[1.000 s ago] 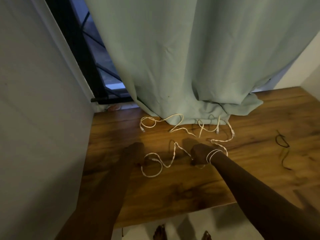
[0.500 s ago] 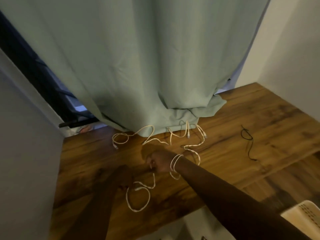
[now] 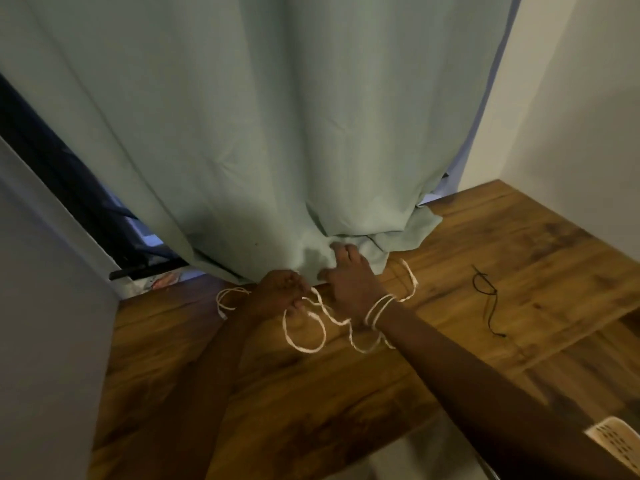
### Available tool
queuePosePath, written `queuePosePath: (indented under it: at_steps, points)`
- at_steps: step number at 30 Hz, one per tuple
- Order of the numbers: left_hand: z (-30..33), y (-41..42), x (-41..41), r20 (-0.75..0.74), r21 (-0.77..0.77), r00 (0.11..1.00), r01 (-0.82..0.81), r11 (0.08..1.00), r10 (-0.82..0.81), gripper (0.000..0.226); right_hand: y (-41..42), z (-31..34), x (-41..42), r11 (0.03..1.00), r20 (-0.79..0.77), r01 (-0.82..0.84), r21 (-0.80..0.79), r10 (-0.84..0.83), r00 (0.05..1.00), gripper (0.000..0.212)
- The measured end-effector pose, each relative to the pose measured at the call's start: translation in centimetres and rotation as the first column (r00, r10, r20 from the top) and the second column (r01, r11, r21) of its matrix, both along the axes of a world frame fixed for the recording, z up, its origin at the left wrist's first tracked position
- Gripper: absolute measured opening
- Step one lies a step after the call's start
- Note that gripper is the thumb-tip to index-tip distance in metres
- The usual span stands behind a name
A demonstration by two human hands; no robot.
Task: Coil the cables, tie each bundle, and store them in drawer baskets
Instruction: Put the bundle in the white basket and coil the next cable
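Observation:
A long white cable point(image 3: 304, 341) lies in loops on the wooden table point(image 3: 346, 393) at the foot of a curtain. My left hand point(image 3: 280, 294) grips a stretch of this cable, and a loop hangs below the fist. My right hand point(image 3: 349, 277) reaches forward with fingers spread against the curtain hem; several turns of the white cable sit wound around its wrist. Part of the cable runs under the curtain and is hidden. A thin black cable point(image 3: 486, 296) lies loose to the right.
A pale green curtain point(image 3: 277, 133) hangs over the table's back edge. Walls stand close on the left and right. A dark window frame point(image 3: 69, 188) shows behind the curtain. A white perforated basket point(image 3: 614, 443) peeks in at the bottom right.
Both hands moved forward to the curtain hem. My left hand has taken hold of the white cable and lifted it. My right hand opened against the curtain. The view tilted up and right.

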State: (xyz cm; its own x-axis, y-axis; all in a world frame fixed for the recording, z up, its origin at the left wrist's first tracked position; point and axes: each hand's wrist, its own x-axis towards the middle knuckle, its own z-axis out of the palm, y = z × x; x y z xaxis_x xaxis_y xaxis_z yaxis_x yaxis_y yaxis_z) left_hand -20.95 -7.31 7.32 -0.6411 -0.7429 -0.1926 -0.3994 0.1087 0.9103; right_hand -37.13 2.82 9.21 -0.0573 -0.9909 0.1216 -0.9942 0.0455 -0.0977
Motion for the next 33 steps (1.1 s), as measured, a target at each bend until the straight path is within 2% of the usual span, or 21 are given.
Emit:
queuePosePath:
  at_steps: [1,2,3,4,5,7,11,15,16,18,20,23,24,25,27,28,29,30,33]
  points:
    - [1.6,0.4,-0.7,-0.05,-0.015,0.998,-0.027,1.0,0.026,0.008,-0.2,1.0,-1.1,0.991,0.143,-0.071,-0.11,0.086,0.986,0.038]
    - [3.2,1.0,-1.3,-0.1,-0.031,0.993,-0.062,0.998,0.059,0.007,-0.1,2.3,-2.2,0.985,0.324,-0.073,-0.155,0.12,0.939,0.042]
    - [4.1,1.0,-1.9,-0.145,-0.041,0.986,-0.086,0.995,0.08,0.007,-0.1,3.5,-3.2,0.991,0.489,-0.031,-0.128,0.09,0.868,0.047]
    - [5.1,1.3,-2.6,-0.178,-0.048,0.979,-0.106,0.993,0.096,0.008,0.0,4.6,-3.9,1.0,0.6,-0.013,-0.022,0.024,0.8,0.056]
    - [6.0,1.2,-3.3,-0.21,-0.051,0.97,-0.136,0.989,0.123,0.009,0.1,5.2,-4.6,0.997,0.65,-0.023,0.076,-0.032,0.76,0.063]
    - [8.0,1.5,-4.5,-0.273,-0.029,0.949,-0.173,0.985,0.158,0.011,0.1,5.7,-6.0,0.987,0.694,-0.047,0.151,-0.072,0.716,0.062]
    - [9.9,1.5,-6.4,-0.348,0.051,0.934,-0.062,0.997,0.076,0.011,0.8,5.4,-7.6,0.999,0.851,-0.006,-0.04,0.037,0.525,0.03]
    - [10.7,1.7,-7.3,-0.385,0.063,0.922,0.057,0.996,-0.029,0.012,1.8,6.6,-8.2,0.997,0.974,0.014,-0.081,0.076,0.214,0.027]
    - [10.9,1.7,-7.5,-0.383,0.064,0.922,0.086,0.994,-0.055,0.016,1.8,7.0,-8.4,0.995,0.98,0.035,-0.089,0.082,0.182,0.025]
    - [11.3,1.6,-7.8,-0.397,0.083,0.915,0.113,0.99,-0.071,0.026,1.8,8.0,-8.4,0.985,0.977,0.099,-0.14,0.121,0.177,0.014]
    - [11.2,1.0,-7.5,-0.437,0.118,0.895,0.156,0.981,-0.09,0.037,1.7,9.1,-8.5,0.956,0.974,0.209,-0.204,0.176,0.145,0.012]
    - [10.5,0.3,-6.5,-0.43,0.077,0.878,0.266,0.961,-0.209,0.036,1.5,11.2,-9.2,0.903,0.961,0.339,-0.263,0.276,0.01,0.019]
    - [10.2,0.4,-6.4,-0.396,0.021,0.88,0.293,0.956,-0.262,0.03,1.6,11.9,-9.5,0.898,0.958,0.343,-0.274,0.286,0.014,0.018]
    - [10.0,0.5,-6.4,-0.379,-0.032,0.879,0.3,0.954,-0.289,0.02,1.7,12.4,-9.7,0.904,0.958,0.318,-0.285,0.278,0.068,0.017]
    - [10.0,0.9,-6.7,-0.424,-0.06,0.87,0.249,0.967,-0.25,0.006,1.6,12.6,-9.7,0.947,0.928,0.17,-0.274,0.214,0.304,0.018]
    - [10.3,1.1,-6.9,-0.468,-0.046,0.857,0.22,0.974,-0.216,0.005,1.5,12.4,-9.6,0.967,0.878,0.069,-0.245,0.191,0.439,0.021]
    - [10.7,1.1,-7.1,-0.51,-0.036,0.839,0.2,0.979,-0.19,0.007,1.4,12.1,-9.4,0.977,0.825,-0.018,-0.214,0.191,0.532,0.023]
    - [11.1,1.0,-7.3,-0.543,-0.022,0.824,0.18,0.983,-0.163,0.01,1.2,11.8,-9.3,0.979,0.798,-0.07,-0.194,0.199,0.569,0.024]
    - [12.1,0.5,-7.4,-0.614,0.067,0.785,0.16,0.985,-0.086,0.019,1.1,11.7,-9.6,0.977,0.861,-0.096,-0.192,0.215,0.461,0.025]
